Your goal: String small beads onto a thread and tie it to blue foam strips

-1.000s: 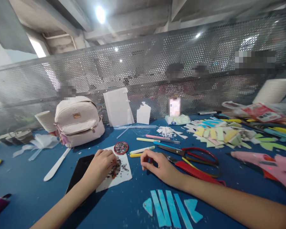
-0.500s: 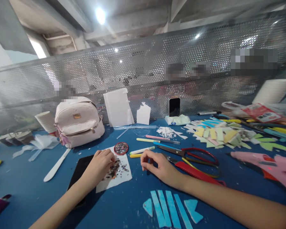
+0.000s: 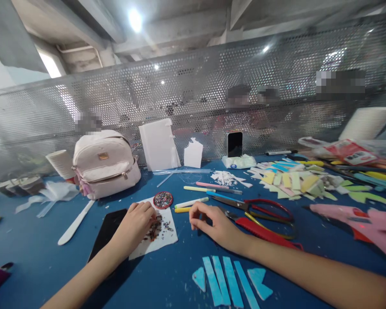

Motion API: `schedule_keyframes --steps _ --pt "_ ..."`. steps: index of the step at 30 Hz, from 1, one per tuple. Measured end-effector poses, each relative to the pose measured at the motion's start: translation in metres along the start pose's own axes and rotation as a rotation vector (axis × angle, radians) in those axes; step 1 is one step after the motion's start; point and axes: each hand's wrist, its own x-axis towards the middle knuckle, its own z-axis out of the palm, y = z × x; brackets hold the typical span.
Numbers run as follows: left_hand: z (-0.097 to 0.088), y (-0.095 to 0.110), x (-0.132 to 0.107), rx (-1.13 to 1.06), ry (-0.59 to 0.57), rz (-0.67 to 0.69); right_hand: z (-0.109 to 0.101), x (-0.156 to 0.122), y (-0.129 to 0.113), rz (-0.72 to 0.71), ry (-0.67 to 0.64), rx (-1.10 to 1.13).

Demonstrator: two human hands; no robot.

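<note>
My left hand [image 3: 135, 225] rests with curled fingers on a white paper sheet [image 3: 161, 244], its fingertips pinched into a small heap of dark glitter bits [image 3: 157, 227]. A round red lid full of glitter [image 3: 163, 200] lies at the sheet's far edge. My right hand [image 3: 212, 223] sits on the blue table just right of the sheet, thumb and forefinger pinched together; whatever they hold is too small to see. A yellow stick [image 3: 182, 210] lies just beyond it.
Red-handled scissors [image 3: 260, 210] and a red strip [image 3: 263, 234] lie right of my right hand. Light blue foam pieces [image 3: 227, 281] sit near me. A black phone [image 3: 107, 231], white plastic knife [image 3: 75, 223] and pink backpack [image 3: 104, 165] are left. Coloured paper scraps [image 3: 292, 180] spread at the right.
My left hand's fingers shifted slightly over the glitter heap. My right hand stayed nearly still.
</note>
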Motion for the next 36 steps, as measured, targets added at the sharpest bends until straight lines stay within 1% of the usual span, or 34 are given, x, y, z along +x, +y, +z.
schedule_keyframes --steps 7,12,19,24,28,33,36 --pt "0.003 -0.002 -0.001 -0.010 0.023 0.012 0.000 0.000 -0.001 -0.002 0.003 0.001" --pt "0.002 -0.005 -0.002 -0.074 0.053 0.014 0.000 0.000 -0.001 0.000 0.001 0.005" --pt "0.000 -0.008 -0.001 -0.174 0.088 -0.025 0.000 -0.001 -0.001 0.000 -0.001 0.005" --pt "0.005 -0.017 -0.001 -0.212 0.114 -0.040 0.000 -0.001 -0.001 0.005 0.000 0.004" --pt "0.009 -0.028 0.000 -0.231 0.134 -0.048 0.000 -0.001 0.001 0.007 -0.001 0.008" --pt "0.009 -0.042 0.001 -0.247 0.159 -0.061 0.000 -0.001 0.001 0.016 -0.006 0.006" --pt "0.009 -0.045 0.002 -0.253 0.165 -0.055 -0.001 -0.001 -0.002 0.022 -0.008 0.013"
